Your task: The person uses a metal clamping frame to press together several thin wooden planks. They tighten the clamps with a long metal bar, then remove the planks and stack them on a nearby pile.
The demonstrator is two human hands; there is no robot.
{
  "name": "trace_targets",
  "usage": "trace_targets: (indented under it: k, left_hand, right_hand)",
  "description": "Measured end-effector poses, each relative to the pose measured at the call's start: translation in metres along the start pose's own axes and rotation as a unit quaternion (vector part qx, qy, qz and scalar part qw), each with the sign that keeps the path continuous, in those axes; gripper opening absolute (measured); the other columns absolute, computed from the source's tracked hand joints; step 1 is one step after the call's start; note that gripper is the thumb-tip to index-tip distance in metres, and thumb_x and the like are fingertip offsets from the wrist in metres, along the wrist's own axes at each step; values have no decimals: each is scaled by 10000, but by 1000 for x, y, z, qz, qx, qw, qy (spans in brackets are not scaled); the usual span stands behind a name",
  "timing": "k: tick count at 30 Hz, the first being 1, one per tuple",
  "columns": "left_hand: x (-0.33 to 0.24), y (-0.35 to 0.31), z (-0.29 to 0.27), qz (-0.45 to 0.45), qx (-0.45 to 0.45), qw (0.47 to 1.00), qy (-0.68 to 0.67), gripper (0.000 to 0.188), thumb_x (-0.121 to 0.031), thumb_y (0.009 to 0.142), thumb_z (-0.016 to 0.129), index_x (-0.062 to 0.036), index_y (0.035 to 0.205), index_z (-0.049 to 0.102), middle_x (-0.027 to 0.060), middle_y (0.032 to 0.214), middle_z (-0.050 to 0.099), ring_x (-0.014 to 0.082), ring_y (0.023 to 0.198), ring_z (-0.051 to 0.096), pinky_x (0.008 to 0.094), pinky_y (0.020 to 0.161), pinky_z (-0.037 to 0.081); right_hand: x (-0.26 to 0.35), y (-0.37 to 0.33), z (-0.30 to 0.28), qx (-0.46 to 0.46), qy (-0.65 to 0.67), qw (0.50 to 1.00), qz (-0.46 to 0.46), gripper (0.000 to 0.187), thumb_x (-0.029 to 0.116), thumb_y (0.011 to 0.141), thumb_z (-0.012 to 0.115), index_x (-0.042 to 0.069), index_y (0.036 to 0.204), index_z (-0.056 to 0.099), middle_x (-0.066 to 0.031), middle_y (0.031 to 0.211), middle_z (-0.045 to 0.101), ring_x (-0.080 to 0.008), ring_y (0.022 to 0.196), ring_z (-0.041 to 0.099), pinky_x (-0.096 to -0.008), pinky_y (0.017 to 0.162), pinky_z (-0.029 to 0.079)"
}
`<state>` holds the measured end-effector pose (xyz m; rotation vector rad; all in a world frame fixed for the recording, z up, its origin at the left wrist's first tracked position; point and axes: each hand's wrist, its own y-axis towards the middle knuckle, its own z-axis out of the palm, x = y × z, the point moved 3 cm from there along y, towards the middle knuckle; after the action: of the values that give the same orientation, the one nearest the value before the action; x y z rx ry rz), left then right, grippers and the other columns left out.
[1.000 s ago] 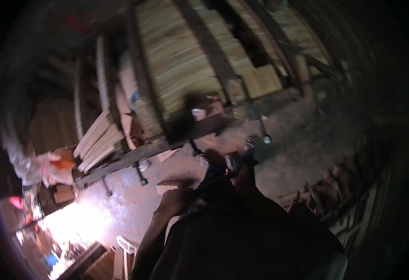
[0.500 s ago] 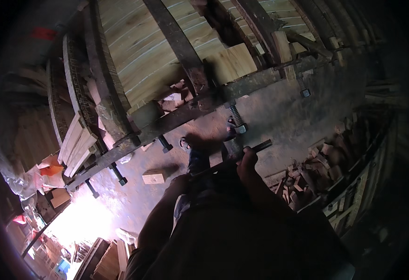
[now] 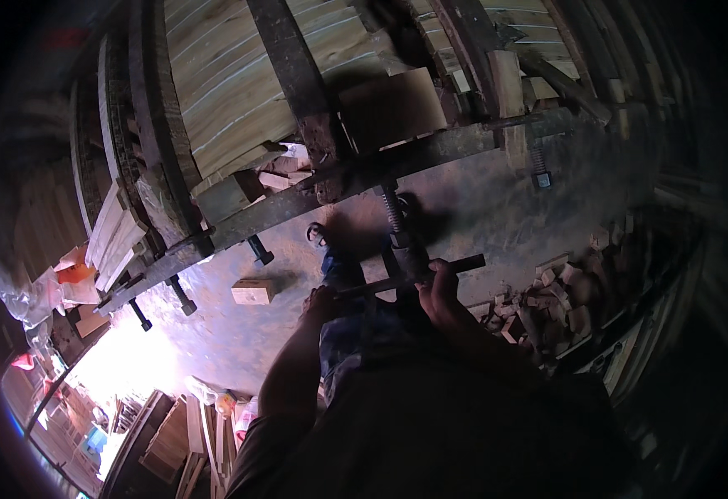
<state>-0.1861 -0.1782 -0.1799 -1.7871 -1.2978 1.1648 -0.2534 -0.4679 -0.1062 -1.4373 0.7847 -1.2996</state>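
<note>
A dark T-handled socket wrench lies crosswise in front of my body. My left hand is closed round its left end, and my right hand grips it near the right end, with a stub of bar sticking out beyond. From the bar, the socket stem points away toward a threaded clamp bolt on the metal rail. The socket meets or overlaps the bolt's head; in the dim light I cannot tell how far it is seated.
Glued wooden panels lie behind the rail under dark clamp bars. More bolts jut from the rail. A small wood block sits on the floor. Offcuts are heaped at right; boards stand lower left beside bright glare.
The wrench's left end and my left hand have swung slightly upward, so the bar is more level. The socket is now closer to the bolt head. The rail appears shifted left.
</note>
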Motion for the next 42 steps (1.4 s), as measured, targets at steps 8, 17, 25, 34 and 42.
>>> trace_targets:
  k: [8,17,25,34,42]
  left_hand:
    - [-7,63,17,41,-23,999,-21,321,-214,831,696,-113,1130,635,154,1164,618,385,1143,545,509,950,471]
    - [-28,143,14,142,17,988,62,326,-424,778,727,-160,968,726,126,1014,687,335,986,639,465,810,529]
    - [-19,117,-7,63,102,993,3,336,-374,791,665,-113,991,734,190,1023,707,348,981,684,487,850,547]
    - [7,65,-13,46,39,997,48,487,-528,837,622,-86,1006,736,193,1087,693,382,1026,665,506,876,537]
    - [-32,-32,-80,-116,24,992,42,615,-657,831,609,-93,1037,742,215,1109,686,367,1079,654,478,899,512]
  right_hand:
    - [4,-4,-20,210,-24,974,-82,144,90,831,624,69,971,597,-27,945,598,-164,847,544,-312,808,418]
    - [13,-13,10,153,-107,970,-153,190,-10,822,653,77,990,626,-26,978,628,-137,942,562,-307,930,415]
    - [21,-15,15,98,-104,987,-78,132,45,839,632,52,971,627,-57,976,626,-204,1005,594,-389,956,449]
    - [29,-83,75,240,-706,618,-251,255,187,875,651,8,1055,628,-165,964,697,-276,883,695,-353,796,537]
    - [-83,-16,152,471,-834,282,-51,390,160,719,633,19,1080,680,-213,985,704,-330,903,693,-438,754,529]
